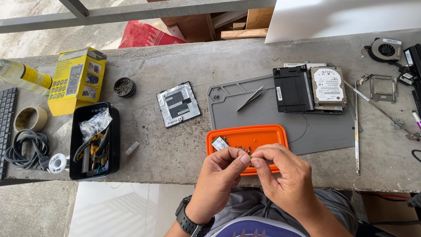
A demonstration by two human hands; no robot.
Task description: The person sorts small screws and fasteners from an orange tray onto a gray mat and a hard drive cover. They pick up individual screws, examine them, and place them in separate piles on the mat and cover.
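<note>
Hands meet at the near edge of the concrete table (184, 66) in the head view. We see the left hand (219, 173) and the right hand (280, 173) with fingertips pinched together over the front rim of the orange tray (263, 131). Each grip is narrow, closed thumb to forefinger; whatever sits between the fingertips is too small for us to tell. The left wrist carries a black watch (189, 219).

Inside the tray we find a small circuit card (219, 143) at the left end and a cluster of small screws (242, 149) just beside the left fingertips.

Behind the tray lies a grey work mat (324, 127). On it rest tweezers (251, 98), a black drive caddy (293, 89) and a hard drive (328, 85), the last two touching side by side.

Left of the mat lies a black cover panel (178, 104), then a round screw pot (124, 87), a yellow box (77, 79) and a black tool bin (94, 142). A cooling fan (386, 49) sits at the far right corner.
</note>
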